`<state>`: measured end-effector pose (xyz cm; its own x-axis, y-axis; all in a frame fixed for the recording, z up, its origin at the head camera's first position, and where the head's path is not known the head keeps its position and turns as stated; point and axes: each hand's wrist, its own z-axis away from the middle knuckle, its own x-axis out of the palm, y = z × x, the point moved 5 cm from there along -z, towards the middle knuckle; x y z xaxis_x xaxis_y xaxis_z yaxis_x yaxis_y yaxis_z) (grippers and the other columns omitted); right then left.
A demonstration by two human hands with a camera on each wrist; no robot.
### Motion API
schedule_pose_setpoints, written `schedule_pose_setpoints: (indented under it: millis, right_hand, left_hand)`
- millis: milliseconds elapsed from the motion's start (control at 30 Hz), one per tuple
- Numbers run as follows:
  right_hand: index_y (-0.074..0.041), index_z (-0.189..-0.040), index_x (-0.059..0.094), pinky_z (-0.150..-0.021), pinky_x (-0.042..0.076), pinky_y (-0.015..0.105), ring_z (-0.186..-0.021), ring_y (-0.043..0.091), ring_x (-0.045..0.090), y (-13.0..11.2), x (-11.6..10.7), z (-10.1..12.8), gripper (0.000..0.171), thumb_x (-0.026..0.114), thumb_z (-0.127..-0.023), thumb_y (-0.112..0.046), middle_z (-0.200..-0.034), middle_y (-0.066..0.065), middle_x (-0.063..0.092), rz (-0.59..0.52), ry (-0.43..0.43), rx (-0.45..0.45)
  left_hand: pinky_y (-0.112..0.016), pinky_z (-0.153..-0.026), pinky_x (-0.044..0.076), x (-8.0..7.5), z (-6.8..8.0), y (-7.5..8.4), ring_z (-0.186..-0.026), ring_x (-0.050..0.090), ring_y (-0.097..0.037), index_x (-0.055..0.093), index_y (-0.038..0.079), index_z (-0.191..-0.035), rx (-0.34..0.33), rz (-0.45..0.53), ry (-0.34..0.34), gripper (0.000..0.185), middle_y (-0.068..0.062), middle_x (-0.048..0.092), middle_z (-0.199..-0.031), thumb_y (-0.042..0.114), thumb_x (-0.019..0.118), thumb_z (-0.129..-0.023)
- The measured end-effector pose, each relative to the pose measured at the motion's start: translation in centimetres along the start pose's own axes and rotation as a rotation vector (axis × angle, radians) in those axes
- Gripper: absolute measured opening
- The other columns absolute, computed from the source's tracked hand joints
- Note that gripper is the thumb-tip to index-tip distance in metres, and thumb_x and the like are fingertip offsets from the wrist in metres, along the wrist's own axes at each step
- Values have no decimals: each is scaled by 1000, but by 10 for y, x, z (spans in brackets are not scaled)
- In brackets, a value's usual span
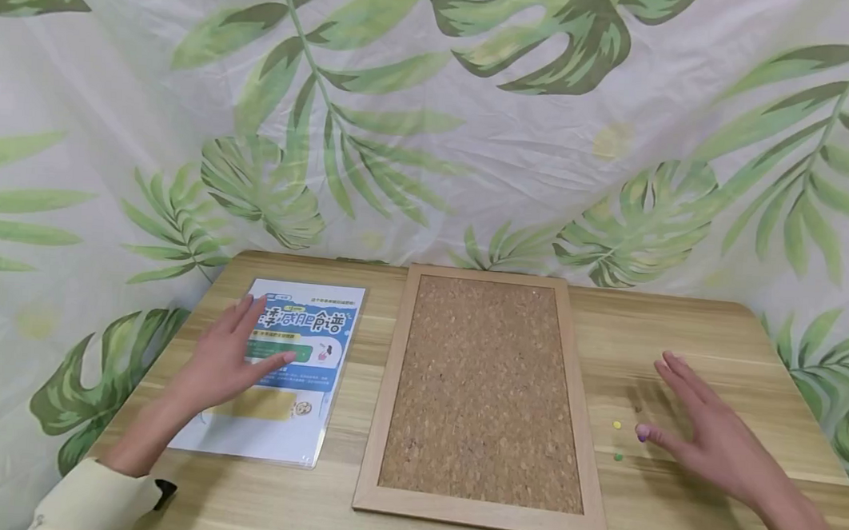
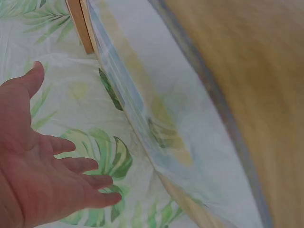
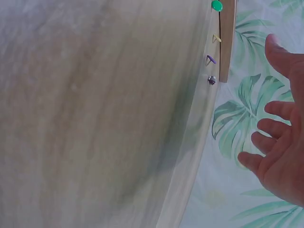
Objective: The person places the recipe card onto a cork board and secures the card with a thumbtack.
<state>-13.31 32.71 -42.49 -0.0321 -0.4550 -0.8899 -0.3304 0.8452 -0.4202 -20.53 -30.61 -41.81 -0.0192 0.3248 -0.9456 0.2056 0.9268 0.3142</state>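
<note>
My left hand (image 1: 221,362) hovers over a laminated printed sheet (image 1: 282,434) on the left of the table, fingers extended and nothing held. In the left wrist view the palm and spread fingers of that hand (image 2: 52,175) show bare. To the right of the framed cork board (image 1: 486,396), my right hand (image 1: 718,440) is held above the table with fingers straight and thumb apart. Near its thumb lie small thumbtacks: a yellow one (image 1: 617,425), a green one (image 1: 618,457), a purple one (image 3: 211,59) and a dark silvery one (image 3: 212,80).
The wood-grain table (image 1: 681,326) carries the cork board in its middle, the board's far edge close to the table's back edge. Behind and around hangs a pale leaf-patterned cloth (image 1: 509,157). A light sleeve (image 1: 95,500) covers the left forearm.
</note>
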Motion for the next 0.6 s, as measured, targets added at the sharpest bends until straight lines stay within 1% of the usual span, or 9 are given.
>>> schedule_pose_setpoints:
  millis: [100,233,267,333,367,433,500,533,600]
  right_hand:
    - [-17,-159,25,-99,32,73,-137,53,34,-4,1,0,94,79,-84,-39,-165,10,20,-10,3,-15]
    - [-17,-156,32,-104,33,67,-132,52,42,-9,3,0,89,80,-83,-38,-162,11,29,-6,19,-40]
    - [-18,-155,35,-110,32,60,-132,51,43,-10,3,0,88,80,-83,-38,-161,10,32,-2,26,-47]
    - [-18,-153,39,-120,28,39,-130,48,47,-11,4,0,85,81,-82,-38,-158,10,38,8,40,-64]
    - [-19,-152,41,-120,25,27,-129,46,49,-12,5,0,84,82,-81,-38,-156,10,41,12,46,-72]
    - [-19,-151,44,-112,18,8,-127,43,53,-13,5,-1,83,83,-80,-38,-151,12,47,23,57,-83]
    - [-18,-148,47,-111,29,11,-122,41,58,-14,6,-3,81,84,-79,-37,-146,13,53,36,66,-94]
    - [-18,-147,49,-109,37,18,-118,39,61,-15,6,-3,79,84,-78,-37,-143,13,56,39,69,-96]
    - [-15,-143,54,-99,50,33,-110,36,66,-15,6,-4,75,85,-77,-34,-137,13,60,46,78,-105]
  left_hand:
    - [-77,-104,25,-3,2,-6,-139,23,-61,14,3,-159,1,57,-13,107,-33,14,-160,60,68,-86]
    - [-75,-104,27,-7,5,-16,-140,23,-59,11,4,-159,-11,133,-35,107,-32,14,-161,56,69,-87]
    - [-75,-104,27,-8,6,-19,-140,24,-59,11,4,-159,-16,146,-34,107,-32,15,-160,56,70,-87]
    - [-74,-103,31,-10,7,-25,-138,28,-58,12,4,-159,-21,161,-20,106,-32,20,-159,54,71,-87]
    - [-73,-102,34,-11,7,-28,-138,31,-58,13,5,-159,-18,175,-9,105,-32,22,-158,53,72,-87]
    - [-71,-100,38,-12,8,-34,-136,36,-56,15,5,-159,-12,207,9,102,-31,27,-157,49,73,-87]
    - [-69,-99,42,-12,9,-41,-133,40,-56,16,5,-159,-22,235,7,100,-31,29,-156,47,73,-88]
    - [-68,-98,42,-12,10,-44,-132,40,-57,15,6,-159,-35,260,-4,100,-32,29,-156,46,73,-88]
    - [-68,-99,42,-11,12,-52,-131,41,-59,14,8,-160,-74,287,-30,99,-32,29,-156,47,72,-89]
